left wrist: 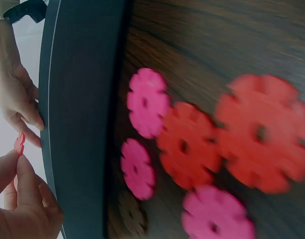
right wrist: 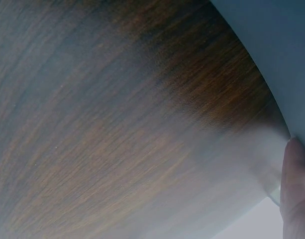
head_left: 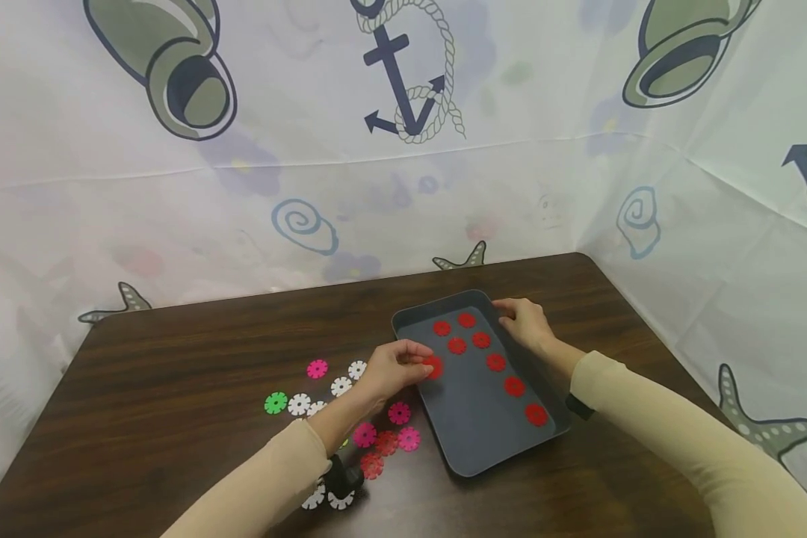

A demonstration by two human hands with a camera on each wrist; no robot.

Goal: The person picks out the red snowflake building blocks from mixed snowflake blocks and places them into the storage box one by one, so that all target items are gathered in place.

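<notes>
Cream fabric sleeves [head_left: 262,478] nearest, dark gray rectangular metal tray [head_left: 471,441] beyond at 12 o'clock

Left hand [head_left: 395,370] at tray rim, between 9 and 10 o'clock: thumb and fingertips pinching one red, round, notched plastic disc [head_left: 433,367], raised off tray floor. Right hand [head_left: 526,323] touches rim at 1 o'clock; can't tell from these angles if it pinches or just rests. Seven more red discs [head_left: 495,362] lie flat inside, 11 to 4 o'clock. Loose pink discs [head_left: 409,438], red, white [head_left: 299,404] and green [head_left: 276,403] on brown wood-grain table [head_left: 141,411], tray's 8 to 9 o'clock.
</notes>
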